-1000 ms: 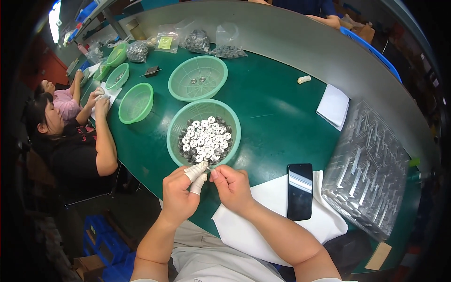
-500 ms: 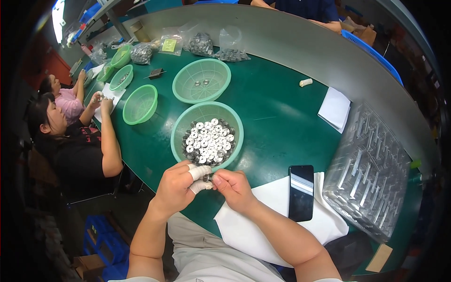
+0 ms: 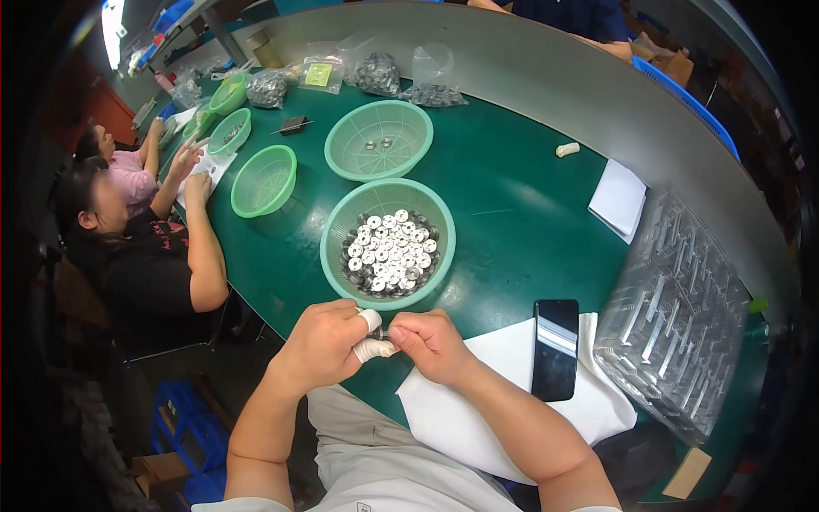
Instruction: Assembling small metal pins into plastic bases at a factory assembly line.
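My left hand (image 3: 328, 346), with pale wraps on the thumb and index finger, pinches a small round metal part (image 3: 381, 334) at the near edge of the table. My right hand (image 3: 433, 343) is closed against the part's right side, thumb pressed on the bent index finger. What lies between those right fingertips is too small and covered to make out. Just beyond both hands stands a green mesh basket (image 3: 328, 247), holding many small round metal parts with white-looking faces and dark sides.
Behind is another green basket (image 3: 341, 136) with two metal parts; a smaller green basket (image 3: 264, 181) stands left. Right are a phone (image 3: 555, 350) on white cloth (image 3: 478, 375) and stacked clear plastic trays (image 3: 674, 316). Bags of parts (image 3: 377, 75) line the partition. Co-workers sit left.
The whole view has shifted slightly, so the baskets appear farther right. My left index finger has curled a little around the part. The nearer co-worker has raised a hand.
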A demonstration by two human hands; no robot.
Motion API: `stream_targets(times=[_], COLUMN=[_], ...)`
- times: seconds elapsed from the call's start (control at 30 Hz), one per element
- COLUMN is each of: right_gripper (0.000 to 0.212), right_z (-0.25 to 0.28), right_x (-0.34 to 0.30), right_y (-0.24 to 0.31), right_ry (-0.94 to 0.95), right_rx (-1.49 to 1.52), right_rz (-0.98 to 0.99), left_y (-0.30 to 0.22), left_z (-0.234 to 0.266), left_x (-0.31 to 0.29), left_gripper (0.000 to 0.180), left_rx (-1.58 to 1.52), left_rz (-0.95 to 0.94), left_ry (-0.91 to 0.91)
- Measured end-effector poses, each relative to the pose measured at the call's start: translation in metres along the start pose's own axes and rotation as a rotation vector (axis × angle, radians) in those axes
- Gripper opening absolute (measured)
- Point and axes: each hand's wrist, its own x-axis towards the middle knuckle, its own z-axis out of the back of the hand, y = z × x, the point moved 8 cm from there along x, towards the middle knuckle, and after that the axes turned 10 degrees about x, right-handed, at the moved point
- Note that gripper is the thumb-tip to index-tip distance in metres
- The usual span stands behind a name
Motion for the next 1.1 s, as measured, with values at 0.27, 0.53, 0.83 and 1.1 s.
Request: stream_targets(times=[0.27, 0.53, 0.83, 1.1], right_gripper=[0.027, 0.034, 0.034, 0.021], right_z=[-0.002, -0.002, -0.010, -0.011], right_x=[0.000, -0.002, -0.001, 0.003], right_y=[0.004, -0.005, -0.013, 0.003], right_ry=[-0.005, 0.093, 0.183, 0.096], right_rx=[-0.070, 0.011, 0.023, -0.061], right_rz=[0.025, -0.033, -0.126, -0.041], left_y=[0.006, -0.015, -0.017, -0.004], left_z=[-0.012, 0.015, 0.007, -0.009], left_x=[-0.014, -0.010, -0.014, -0.022], left_gripper=[0.044, 0.027, 0.021, 0.019], left_rx=[-0.102, 0.194, 0.274, 0.082], left_rz=[0.144, -0.047, -0.151, 0.035], left_ry=[-0.007, -0.012, -0.010, 0.084])
